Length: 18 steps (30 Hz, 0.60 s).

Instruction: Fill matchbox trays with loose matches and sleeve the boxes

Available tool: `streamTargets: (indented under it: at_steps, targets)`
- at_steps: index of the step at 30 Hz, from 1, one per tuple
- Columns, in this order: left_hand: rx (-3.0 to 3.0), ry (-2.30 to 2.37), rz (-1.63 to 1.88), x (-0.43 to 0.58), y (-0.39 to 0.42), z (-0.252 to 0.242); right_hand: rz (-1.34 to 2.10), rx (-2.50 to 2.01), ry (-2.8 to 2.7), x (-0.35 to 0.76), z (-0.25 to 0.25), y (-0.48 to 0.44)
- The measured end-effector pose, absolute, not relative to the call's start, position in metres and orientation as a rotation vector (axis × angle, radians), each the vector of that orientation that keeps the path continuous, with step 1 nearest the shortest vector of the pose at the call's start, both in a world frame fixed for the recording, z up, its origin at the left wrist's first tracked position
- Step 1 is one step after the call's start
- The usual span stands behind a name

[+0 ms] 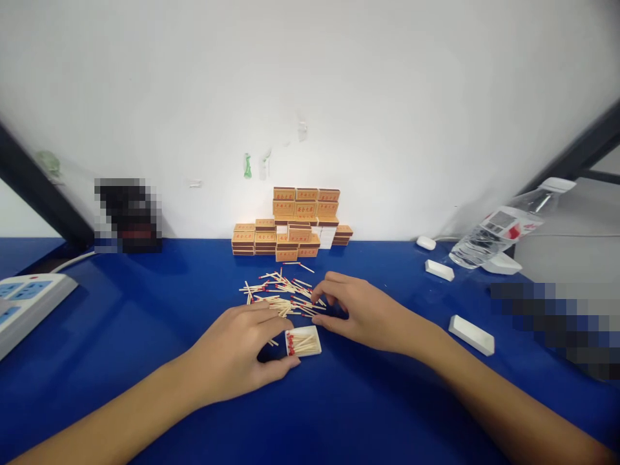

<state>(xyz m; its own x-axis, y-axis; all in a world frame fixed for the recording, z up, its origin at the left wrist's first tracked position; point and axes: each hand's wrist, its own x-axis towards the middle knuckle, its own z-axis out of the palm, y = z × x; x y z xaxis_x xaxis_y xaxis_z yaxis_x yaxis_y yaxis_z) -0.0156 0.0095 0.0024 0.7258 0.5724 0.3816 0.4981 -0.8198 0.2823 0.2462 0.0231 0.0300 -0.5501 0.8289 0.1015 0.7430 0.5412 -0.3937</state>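
A small white matchbox tray [318, 340] lies on the blue table, partly filled with matches whose red heads point left. My left hand [239, 342] grips the tray at its left end, with the thumb at the near side and a finger at the far side. Beyond the tray spreads a loose pile of wooden matches [278, 303] with red heads, partly covered by my left fingers. At the pile's right edge is my right hand [356, 310], its thumb and fingertips apart. I see no match held between them.
Orange matchboxes [305, 208] stand stacked against the white wall. White empty trays [471, 334] lie at the right, near a tilted clear plastic bottle [504, 226]. A power strip [33, 303] sits at the left, and a dark blurred object [133, 216] stands by the wall.
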Motion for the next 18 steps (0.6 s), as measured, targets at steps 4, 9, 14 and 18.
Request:
streamTargets:
  at_steps: [4, 9, 14, 18]
  targets:
    - [2.769, 0.855, 0.678, -0.017, 0.009, 0.002, 0.476, -1.278, -2.534, 0.243, 0.025, 0.025]
    - [2.783, 0.833, 0.667, -0.017, 0.012, 0.002, 0.483, -1.322, -2.554, 0.242, 0.021, 0.025]
    - [2.785, 0.825, 0.663, -0.016, 0.013, 0.004, 0.459, -1.395, -2.670, 0.249, 0.025, 0.023]
    - [2.808, 0.831, 0.684, -0.016, 0.012, 0.004, 0.413, -1.452, -2.747, 0.250, 0.031, 0.017]
